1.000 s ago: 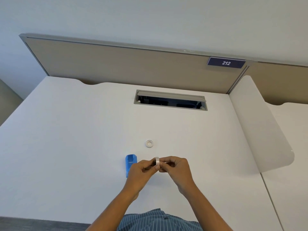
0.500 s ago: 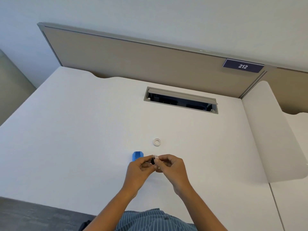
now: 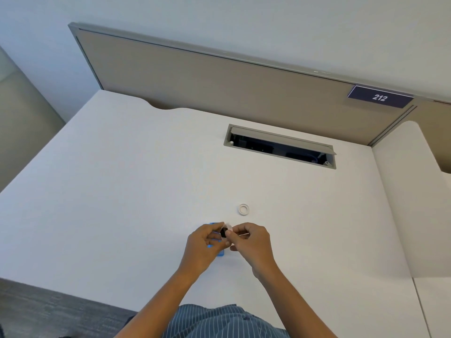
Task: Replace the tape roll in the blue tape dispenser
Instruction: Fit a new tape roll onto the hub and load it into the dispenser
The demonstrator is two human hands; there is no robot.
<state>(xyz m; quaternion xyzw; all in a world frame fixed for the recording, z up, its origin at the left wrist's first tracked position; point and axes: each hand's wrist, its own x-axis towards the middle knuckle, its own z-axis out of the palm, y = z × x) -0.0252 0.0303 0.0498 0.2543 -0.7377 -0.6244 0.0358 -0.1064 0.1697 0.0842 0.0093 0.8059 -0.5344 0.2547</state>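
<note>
**deskguy:** So where's everything sitting? Both hands are low in the centre of the frame, right up against each other over the white desk. The left hand and right hand have their fingertips meeting around a small see-through tape roll with a little black piece at its middle.

**tapefan:** Yep, both hands are pinched shut on that roll, thumbs and forefingers pressed on it from either side. What exactly the black bit is I can't make out, it's tiny and half covered.

**deskguy:** And the blue tape dispenser?

**tapefan:** On the desk right under the left hand, mostly hidden. You only get slivers of blue peeking out between the fingers and just below the knuckles. Can't tell if the hand actually touches it.

**deskguy:** There's also a small white ring lying flat on the desk, a bit above and right of the hands, apart from them.

**tapefan:** Further up, centre-right, there's a grey cable hatch with its lid propped open. Behind the desk runs a tan partition, with a dark "212" sign at upper right. Striped shirt at the bottom edge.
</note>
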